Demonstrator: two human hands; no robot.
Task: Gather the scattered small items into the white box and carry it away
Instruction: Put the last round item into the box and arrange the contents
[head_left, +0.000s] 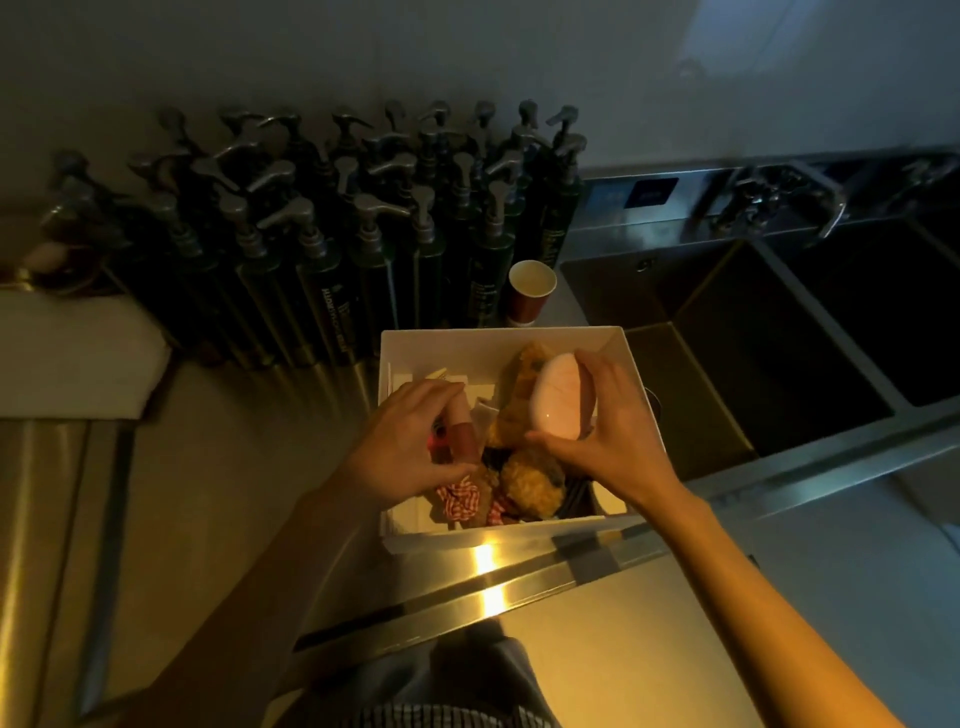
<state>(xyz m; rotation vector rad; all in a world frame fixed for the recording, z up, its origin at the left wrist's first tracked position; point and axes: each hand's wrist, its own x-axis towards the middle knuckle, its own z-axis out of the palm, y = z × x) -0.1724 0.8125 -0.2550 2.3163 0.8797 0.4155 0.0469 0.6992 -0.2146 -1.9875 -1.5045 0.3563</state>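
Both hands over the white box (519, 340), each lowering an item in.

Nearest, the left hand (410, 441) pinches a small pinkish tube (464, 440) over the box's left half; the right hand (605, 434) curls round a pale oval item (556, 397), long axis running near-to-far, directly above the brownish plush pieces (530, 475) inside; beyond, a paper cup (530, 291) stands by the pump bottles (322, 228).

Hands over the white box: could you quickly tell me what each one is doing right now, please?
Left hand: grips a small pinkish tube.
Right hand: holds a pale pink oval case.
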